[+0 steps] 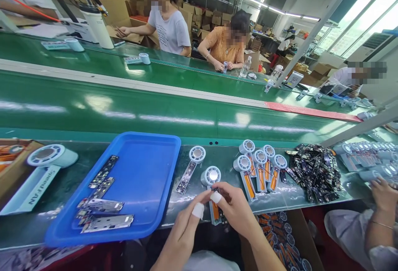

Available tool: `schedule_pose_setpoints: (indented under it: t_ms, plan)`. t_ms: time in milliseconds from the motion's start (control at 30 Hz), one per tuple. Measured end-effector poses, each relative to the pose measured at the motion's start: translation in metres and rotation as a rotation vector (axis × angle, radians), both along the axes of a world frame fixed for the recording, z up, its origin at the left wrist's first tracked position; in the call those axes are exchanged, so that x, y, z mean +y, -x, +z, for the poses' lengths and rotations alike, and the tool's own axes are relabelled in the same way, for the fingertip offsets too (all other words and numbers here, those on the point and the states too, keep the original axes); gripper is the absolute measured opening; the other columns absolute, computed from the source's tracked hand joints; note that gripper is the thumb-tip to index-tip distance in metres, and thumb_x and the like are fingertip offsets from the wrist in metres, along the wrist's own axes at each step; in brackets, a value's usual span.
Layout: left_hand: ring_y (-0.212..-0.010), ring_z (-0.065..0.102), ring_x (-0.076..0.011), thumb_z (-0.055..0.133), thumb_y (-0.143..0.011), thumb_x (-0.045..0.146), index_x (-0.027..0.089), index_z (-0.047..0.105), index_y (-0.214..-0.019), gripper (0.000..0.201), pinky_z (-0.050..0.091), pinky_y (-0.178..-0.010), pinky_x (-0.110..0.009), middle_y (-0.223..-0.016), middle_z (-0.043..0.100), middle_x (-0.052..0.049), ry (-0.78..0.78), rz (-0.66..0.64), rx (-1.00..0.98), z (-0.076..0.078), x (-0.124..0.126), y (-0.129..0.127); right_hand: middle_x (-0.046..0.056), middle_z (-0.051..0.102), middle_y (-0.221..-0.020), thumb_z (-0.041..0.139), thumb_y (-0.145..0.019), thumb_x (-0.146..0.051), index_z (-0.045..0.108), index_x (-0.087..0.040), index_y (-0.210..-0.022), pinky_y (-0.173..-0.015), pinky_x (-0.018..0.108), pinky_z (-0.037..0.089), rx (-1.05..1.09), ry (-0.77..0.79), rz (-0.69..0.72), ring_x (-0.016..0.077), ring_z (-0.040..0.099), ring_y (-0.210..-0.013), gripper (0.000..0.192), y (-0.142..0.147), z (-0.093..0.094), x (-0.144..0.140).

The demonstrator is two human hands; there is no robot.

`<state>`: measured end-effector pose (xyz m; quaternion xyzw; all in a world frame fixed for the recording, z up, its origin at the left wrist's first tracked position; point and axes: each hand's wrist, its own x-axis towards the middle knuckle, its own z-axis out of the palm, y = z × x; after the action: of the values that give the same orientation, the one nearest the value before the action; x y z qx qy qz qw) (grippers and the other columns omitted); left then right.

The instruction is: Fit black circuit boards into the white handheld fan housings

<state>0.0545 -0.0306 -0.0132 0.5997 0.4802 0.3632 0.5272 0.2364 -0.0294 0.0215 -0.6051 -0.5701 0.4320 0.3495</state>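
Both my hands meet at a light-blue handheld fan [211,175] near the bench's front edge. My left hand [188,221] reaches in from the left, its fingers closed on the fan just below the round head. My right hand [234,206] pinches the same spot from the right, and white tape wraps a digit on each hand. An orange battery [214,212] shows in the handle under my fingers. Whatever small part lies between the fingertips is hidden. Just behind to the left lies another fan [197,154] with a circuit board [186,176] in its handle.
A blue tray [146,180] with several boards is at left, beside a "Speed FAN" unit [46,167]. To the right are several open fans [260,157] and a board pile [315,171]. Beyond runs a green conveyor [186,109]. A co-worker's hand [384,194] is at far right.
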Motion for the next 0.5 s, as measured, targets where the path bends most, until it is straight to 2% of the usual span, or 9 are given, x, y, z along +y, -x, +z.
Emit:
schedule_pose_setpoints:
  t_ms: [100,200,267,333,433,500]
  plan:
    - [-0.095,0.074,-0.0265,0.049,-0.093,0.042,0.020,0.072,-0.111,0.037,0.060,-0.083,-0.039,-0.103,0.078,-0.010,0.027,0.050,0.036,-0.009,0.004,-0.008,0.000,0.067,-0.074,0.064,-0.087,-0.034,0.069,-0.017,-0.100,-0.066,0.026,0.048,0.261,0.104,-0.007,0.0145,0.061,-0.068,0.022,0.000,-0.004,0.004]
    - [-0.071,0.070,-0.0245,0.059,-0.084,0.039,0.019,0.073,-0.095,0.027,0.058,-0.066,-0.037,-0.077,0.074,-0.005,0.033,-0.013,0.117,-0.016,0.015,-0.020,-0.001,0.064,-0.071,0.063,-0.085,-0.031,0.069,-0.017,-0.094,-0.066,0.026,0.047,0.369,0.110,0.053,0.0138,0.059,-0.066,0.018,0.005,-0.002,0.009]
    - [-0.074,0.069,-0.0250,0.063,-0.079,0.033,0.019,0.073,-0.092,0.022,0.058,-0.071,-0.039,-0.076,0.074,-0.005,0.075,-0.042,0.050,-0.019,0.021,-0.027,0.000,0.066,-0.075,0.063,-0.085,-0.031,0.071,-0.018,-0.093,-0.068,0.027,0.048,0.338,0.056,0.094,0.0140,0.059,-0.069,0.017,0.009,0.003,0.008]
    - [-0.087,0.072,-0.0269,0.065,-0.075,0.031,0.019,0.074,-0.095,0.025,0.058,-0.084,-0.042,-0.085,0.077,-0.007,0.133,-0.046,-0.100,-0.020,0.026,-0.031,0.002,0.068,-0.082,0.063,-0.086,-0.031,0.072,-0.019,-0.095,-0.071,0.027,0.049,0.301,0.011,0.140,0.0147,0.059,-0.073,0.017,0.011,0.008,0.004]
    - [-0.103,0.071,-0.0283,0.065,-0.078,0.042,0.017,0.073,-0.103,0.036,0.054,-0.097,-0.045,-0.100,0.078,-0.011,0.189,-0.047,-0.290,-0.020,0.029,-0.035,0.003,0.069,-0.083,0.066,-0.086,-0.032,0.072,-0.019,-0.100,-0.069,0.027,0.050,0.303,-0.010,0.179,0.0148,0.060,-0.073,0.020,0.008,0.011,-0.002]
    - [-0.108,0.070,-0.0288,0.065,-0.079,0.051,0.017,0.071,-0.107,0.044,0.053,-0.100,-0.045,-0.105,0.076,-0.012,0.203,0.006,-0.362,-0.018,0.030,-0.037,0.004,0.070,-0.088,0.069,-0.085,-0.034,0.071,-0.020,-0.102,-0.073,0.028,0.052,0.330,-0.032,0.133,0.0157,0.063,-0.077,0.022,0.002,0.010,-0.002]
